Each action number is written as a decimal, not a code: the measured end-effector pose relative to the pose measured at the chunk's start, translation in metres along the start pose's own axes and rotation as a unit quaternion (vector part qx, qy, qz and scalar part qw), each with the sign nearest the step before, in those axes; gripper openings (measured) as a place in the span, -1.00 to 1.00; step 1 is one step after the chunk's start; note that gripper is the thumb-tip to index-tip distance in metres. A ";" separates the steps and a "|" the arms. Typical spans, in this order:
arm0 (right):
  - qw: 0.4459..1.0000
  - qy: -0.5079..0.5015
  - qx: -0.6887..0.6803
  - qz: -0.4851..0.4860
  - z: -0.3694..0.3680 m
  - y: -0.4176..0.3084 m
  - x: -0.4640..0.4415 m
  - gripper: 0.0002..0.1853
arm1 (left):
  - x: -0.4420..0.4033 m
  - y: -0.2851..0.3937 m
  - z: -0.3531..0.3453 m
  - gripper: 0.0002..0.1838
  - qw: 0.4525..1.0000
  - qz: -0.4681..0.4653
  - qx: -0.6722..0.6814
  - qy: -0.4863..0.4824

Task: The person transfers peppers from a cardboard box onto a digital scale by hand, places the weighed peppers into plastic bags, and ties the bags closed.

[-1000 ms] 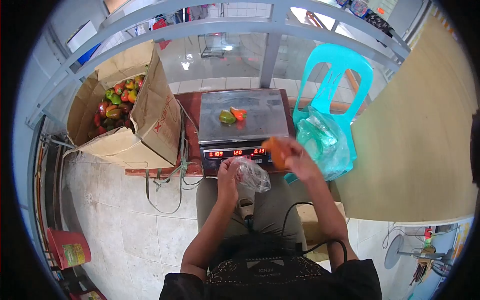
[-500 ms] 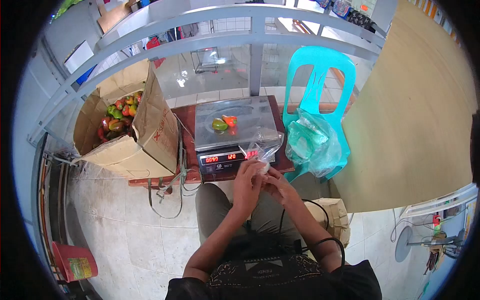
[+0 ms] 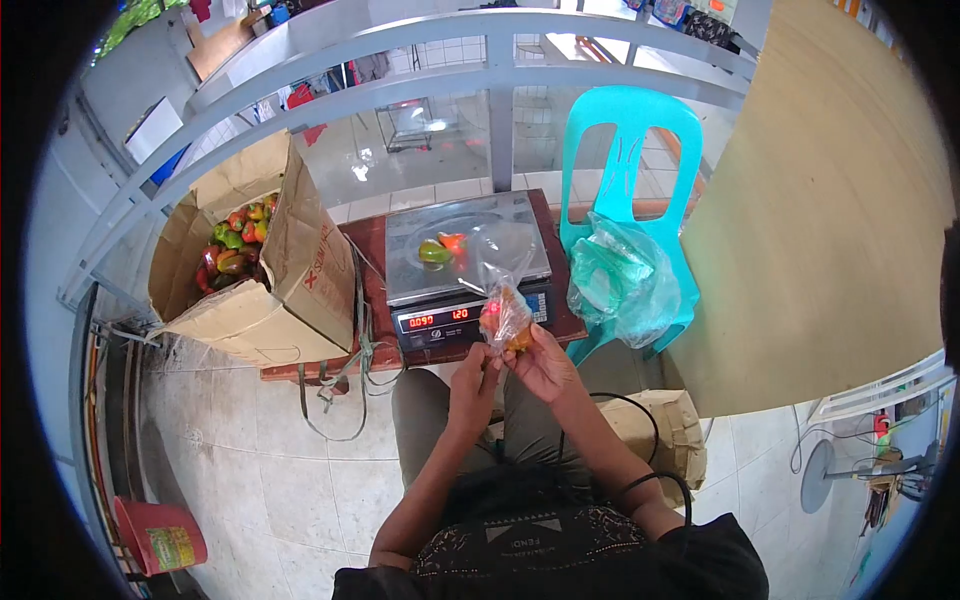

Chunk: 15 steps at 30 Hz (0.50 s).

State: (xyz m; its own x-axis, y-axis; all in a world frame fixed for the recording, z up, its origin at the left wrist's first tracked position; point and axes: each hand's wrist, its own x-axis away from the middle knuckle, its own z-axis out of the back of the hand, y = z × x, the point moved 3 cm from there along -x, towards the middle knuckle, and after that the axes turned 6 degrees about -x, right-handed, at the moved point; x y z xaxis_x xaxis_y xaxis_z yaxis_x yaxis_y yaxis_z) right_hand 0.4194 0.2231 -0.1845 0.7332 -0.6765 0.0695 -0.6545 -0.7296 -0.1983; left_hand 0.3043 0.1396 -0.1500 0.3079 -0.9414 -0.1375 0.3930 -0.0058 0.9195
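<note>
A clear plastic bag (image 3: 507, 312) with red and orange peppers inside hangs between my hands, in front of the scale's display. My left hand (image 3: 473, 383) pinches the bag's lower left edge. Beside it, my right hand (image 3: 546, 368) grips the bag and the peppers from the right. On the metal plate of the scale (image 3: 470, 270) lie a green pepper (image 3: 434, 252) and an orange-red pepper (image 3: 453, 243), touching each other. The red digits read 0.090 and 1.20; the third reading is hidden behind the bag.
An open cardboard box (image 3: 290, 290) holding several peppers (image 3: 232, 252) stands left of the scale. To the right, a turquoise chair (image 3: 677, 255) carries plastic bags (image 3: 620, 275). A metal railing (image 3: 500, 130) runs behind, and a large tan board (image 3: 820, 230) is at far right.
The orange pepper earlier in my right hand now appears in the bag. Both hands have come together around the bag. The first reading dropped from 0.109 to 0.090.
</note>
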 end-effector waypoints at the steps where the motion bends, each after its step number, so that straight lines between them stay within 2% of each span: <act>1: 1.000 0.009 0.000 0.007 0.001 -0.001 -0.001 -0.47 | 0.000 0.002 0.001 -0.88 1.000 0.002 -0.003 -0.008; 4: 0.995 0.038 0.051 0.071 -0.007 0.003 -0.002 -0.46 | -0.002 0.014 0.008 -0.85 0.999 -0.019 -0.022 -0.027; 7: 0.990 0.031 0.095 0.099 -0.008 0.002 0.001 -0.46 | 0.003 0.020 0.003 -0.80 0.977 -0.126 -0.171 -0.025; 10: 0.978 0.063 0.130 0.149 -0.012 0.006 0.001 -0.47 | 0.004 0.027 -0.001 -0.77 0.969 -0.148 -0.198 -0.011; 11: 0.970 0.084 0.143 0.176 -0.015 0.006 0.001 -0.47 | 0.001 0.032 0.003 -0.78 0.978 -0.158 -0.137 0.023; 13: 0.924 0.105 0.278 0.240 -0.023 0.003 0.006 -0.46 | -0.007 0.042 0.012 -0.79 0.981 -0.174 -0.013 0.086; 15: 0.866 0.106 0.393 0.289 -0.027 0.001 0.009 -0.45 | -0.012 0.040 0.011 -0.81 0.981 -0.092 0.159 0.069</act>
State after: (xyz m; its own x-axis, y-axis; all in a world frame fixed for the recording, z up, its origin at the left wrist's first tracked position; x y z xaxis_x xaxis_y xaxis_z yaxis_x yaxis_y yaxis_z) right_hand 0.4205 0.2139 -0.1580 0.2207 -0.9699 -0.1029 -0.5116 -0.0253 -0.8589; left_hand 0.3065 0.1469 -0.1070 0.3798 -0.8602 -0.3403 0.1698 -0.2968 0.9397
